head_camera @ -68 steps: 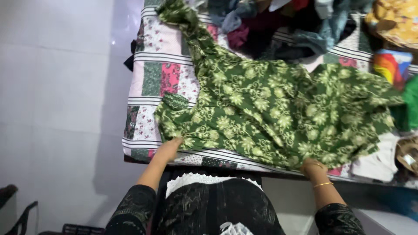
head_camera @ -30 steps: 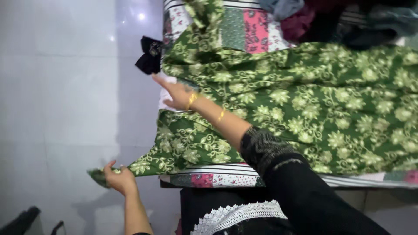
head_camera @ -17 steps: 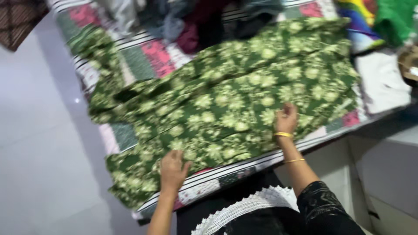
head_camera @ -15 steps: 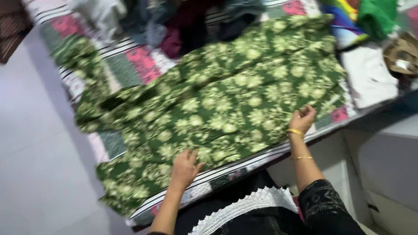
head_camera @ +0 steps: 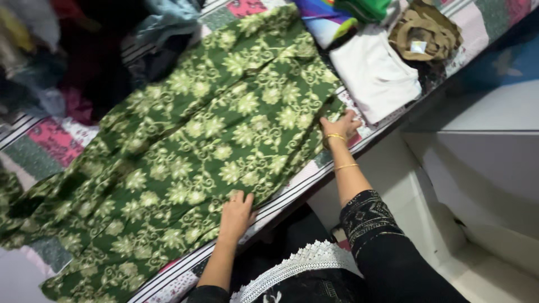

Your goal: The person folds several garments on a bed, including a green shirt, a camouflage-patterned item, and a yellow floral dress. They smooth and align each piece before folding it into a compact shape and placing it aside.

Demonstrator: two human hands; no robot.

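A long green garment with a pale floral print [head_camera: 202,151] lies spread flat over a patchwork bed cover [head_camera: 50,140]. My left hand [head_camera: 236,210] rests palm down on its near edge, fingers together. Further right, my right hand [head_camera: 338,126], with gold bangles on the wrist, pinches the garment's right corner near the bed edge.
A folded white cloth [head_camera: 373,73], a brown folded piece [head_camera: 424,33] and bright multicoloured fabric [head_camera: 328,19] lie to the right of the garment. A heap of dark and mixed clothes [head_camera: 84,50] fills the far left. White floor and a step [head_camera: 483,168] lie to the right.
The view has swung and the garment now lies flatter. My right hand has moved out to the garment's right corner and my left hand has slid along its near edge.
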